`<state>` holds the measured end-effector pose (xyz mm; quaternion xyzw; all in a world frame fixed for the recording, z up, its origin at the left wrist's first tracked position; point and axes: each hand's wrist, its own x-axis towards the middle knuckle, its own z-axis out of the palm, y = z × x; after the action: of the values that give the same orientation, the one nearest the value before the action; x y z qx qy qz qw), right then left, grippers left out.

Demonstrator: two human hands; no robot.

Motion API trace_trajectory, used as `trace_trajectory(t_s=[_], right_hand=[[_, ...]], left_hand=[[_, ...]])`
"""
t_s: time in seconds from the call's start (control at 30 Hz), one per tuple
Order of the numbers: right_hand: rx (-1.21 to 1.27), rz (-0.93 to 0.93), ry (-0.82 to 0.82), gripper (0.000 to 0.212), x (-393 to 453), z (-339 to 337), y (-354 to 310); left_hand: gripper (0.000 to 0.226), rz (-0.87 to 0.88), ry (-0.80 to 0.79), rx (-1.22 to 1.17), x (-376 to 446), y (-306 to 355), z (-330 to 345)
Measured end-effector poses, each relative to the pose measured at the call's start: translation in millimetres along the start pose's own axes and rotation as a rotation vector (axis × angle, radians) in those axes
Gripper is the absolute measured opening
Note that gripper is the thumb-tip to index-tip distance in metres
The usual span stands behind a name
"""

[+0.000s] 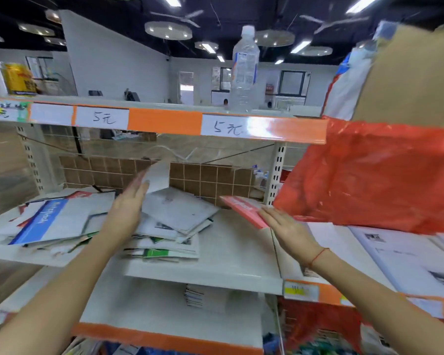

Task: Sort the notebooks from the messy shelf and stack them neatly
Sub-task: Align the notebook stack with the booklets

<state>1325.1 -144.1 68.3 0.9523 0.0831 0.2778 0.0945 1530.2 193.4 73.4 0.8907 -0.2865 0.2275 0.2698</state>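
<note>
Ceiling strip lights [301,46] and round lamps [168,30] are lighting the shop brightly and evenly, casting only soft shadows. Glare is flaring off the price strip [260,127] on the upper shelf. Wide-angle distortion is bending the edges, and motion blur is smearing the left hand [128,203] and the far corners.

The left hand [128,208] covers part of the messy pile of notebooks [169,226], its fingers [141,183] smeared by blur against a white sheet [159,176], while the red bag [374,175] hides the shelf's [215,272] right end and both forearms are cut off by the bottom edge.
</note>
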Motion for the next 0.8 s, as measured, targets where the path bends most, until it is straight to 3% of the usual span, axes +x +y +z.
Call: trace_trajectory(t_s=[0.07,0.17,0.27,0.43,0.5,0.57,0.8], right_hand=[[-0.043,0.031,0.016,0.071,-30.1,-16.2,29.3],[-0.175,0.111,0.016,0.047,-71.6,-24.3,66.4],[-0.188,0.197,-0.073,0.056,-99.2,-15.2,89.2],[-0.167,0.203,-0.378,0.041,-115.8,7.0,93.0],[-0.116,0.182,-0.413,0.056,-122.4,21.6,95.5],[-0.024,0.145,-0.442,0.054,-128.1,25.9,96.5],[-0.046,0.137,-0.588,0.049,-128.1,29.8,96.9]], left_hand=[[0.060,0.117,0.032,0.023,8.7,40.0,19.4],[0.073,0.260,0.018,-0.002,12.5,89.5,46.6],[0.079,0.390,-0.028,0.059,2.8,136.4,67.4],[0.086,0.377,-0.012,0.050,-7.7,193.7,85.5],[0.085,0.339,-0.049,0.042,-10.4,205.8,91.8],[0.081,0.290,-0.082,0.026,-11.9,213.2,97.1],[0.082,0.277,-0.084,0.027,-10.5,214.4,106.9]])
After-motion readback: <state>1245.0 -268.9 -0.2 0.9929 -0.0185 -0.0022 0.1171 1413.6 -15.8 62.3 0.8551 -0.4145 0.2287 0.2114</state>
